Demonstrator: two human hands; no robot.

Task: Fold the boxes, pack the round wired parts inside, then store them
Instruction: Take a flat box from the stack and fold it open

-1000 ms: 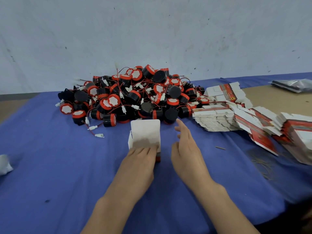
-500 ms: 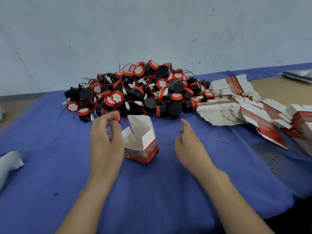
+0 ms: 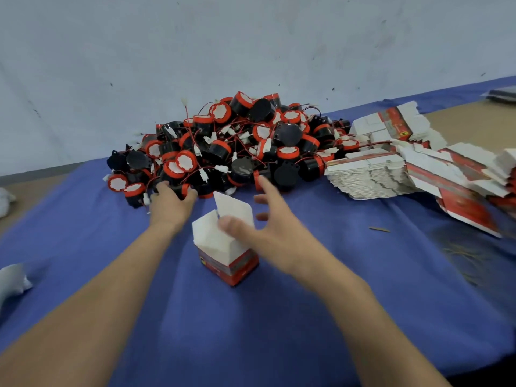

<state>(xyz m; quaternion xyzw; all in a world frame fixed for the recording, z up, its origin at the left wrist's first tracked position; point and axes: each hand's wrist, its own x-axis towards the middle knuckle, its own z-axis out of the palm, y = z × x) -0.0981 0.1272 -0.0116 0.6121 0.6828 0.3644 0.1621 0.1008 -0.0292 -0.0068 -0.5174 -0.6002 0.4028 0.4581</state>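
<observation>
1. Left fingers (image 3: 161,188): curled over a black part (image 3: 178,189) at the near edge of the pile, with the thumb on its other side, so they grip it.
2. Left hand (image 3: 171,203): back turned up, left of the box. Its forearm runs in from the lower left corner.
3. Right fingers (image 3: 265,185): straight and spread, holding nothing, with the tips towards the pile (blurred). The thumb lies in front of the box's open top, but whether it touches a flap cannot be told.
4. Right hand (image 3: 275,236): just right of the box and partly over it.
5. Box (image 3: 231,258): one, upright on the cloth between the two forearms, near the pile but apart from it. It has a red band at the bottom, and the white top flaps stand open, the tallest on the far side.
6. Pile (image 3: 237,146): many round black parts with red rims, some showing white faces, tangled in red wires with white plugs. It is heaped beyond the box, by the wall (image 3: 251,51).
7. Flats (image 3: 368,174): a stack of unfolded boxes touching the pile's right side. More of them slump in a slanted row towards the right edge.
8. Cloth (image 3: 251,317): blue, spread over a tan table (image 3: 474,118), which shows bare at the far right and far left.
9. Sundries: a thin stick (image 3: 379,229) on the cloth right of the hands, a white crumpled wad (image 3: 11,280) at the left edge, and a dark bag (image 3: 502,94) at the far right.
</observation>
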